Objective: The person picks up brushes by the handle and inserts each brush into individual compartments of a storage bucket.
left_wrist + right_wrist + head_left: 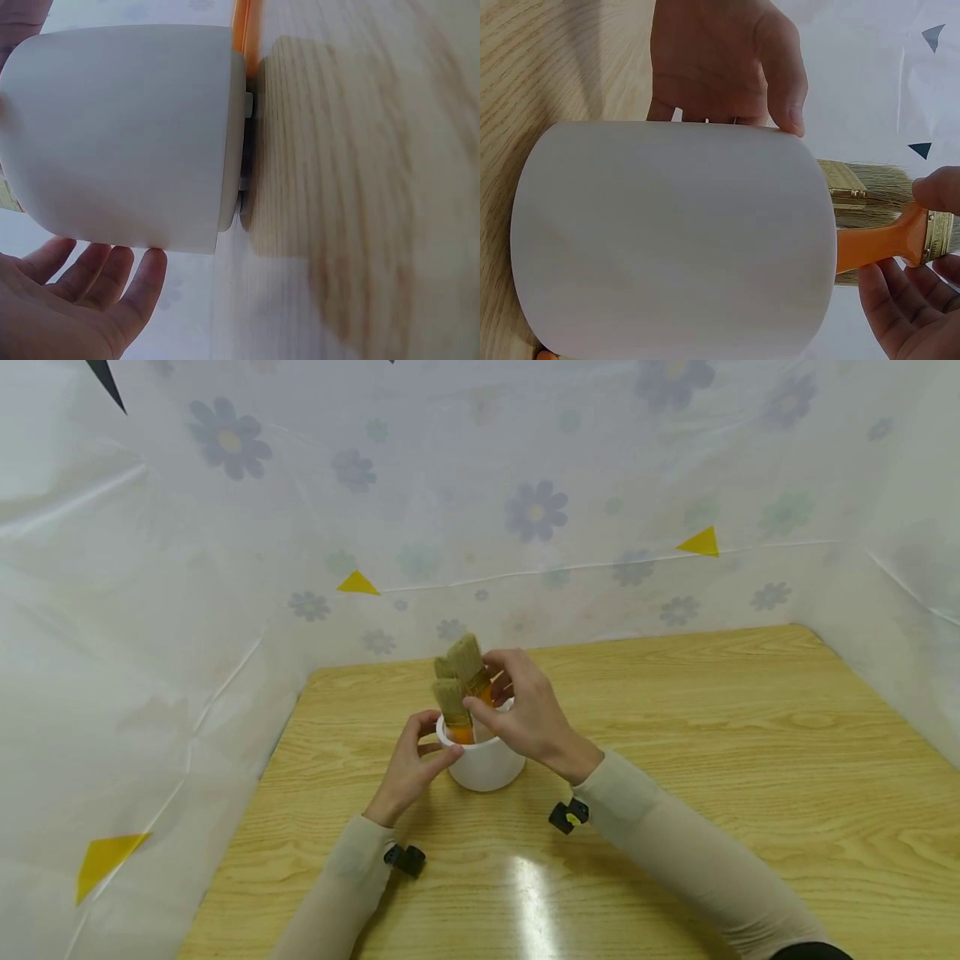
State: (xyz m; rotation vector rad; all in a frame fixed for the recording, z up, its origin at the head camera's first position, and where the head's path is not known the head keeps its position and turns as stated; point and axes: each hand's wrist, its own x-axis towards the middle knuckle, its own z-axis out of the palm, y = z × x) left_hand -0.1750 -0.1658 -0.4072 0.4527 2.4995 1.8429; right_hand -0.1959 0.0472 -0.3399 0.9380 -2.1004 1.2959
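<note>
A white, smooth-sided pot [483, 768] stands upright on the table and holds several paintbrushes, bristles up. My left hand [408, 764] holds the pot at its left side, thumb by the front of the rim. With thumb and fingers, my right hand [534, 714] pinches a paintbrush [877, 241] near its metal band. Its bristles point up, and the lower part of its orange handle is hidden inside the pot. Another paintbrush [450, 697] leans at the near left of the opening, with more bristles behind it.
A strip of something orange [246, 34] shows at table level beside the pot. The wood-grain table [712, 735] ends at a flower-patterned plastic sheet [465, 485], which carries a yellow triangle [699, 542] on the right. Small black devices [405, 860] sit at both wrists.
</note>
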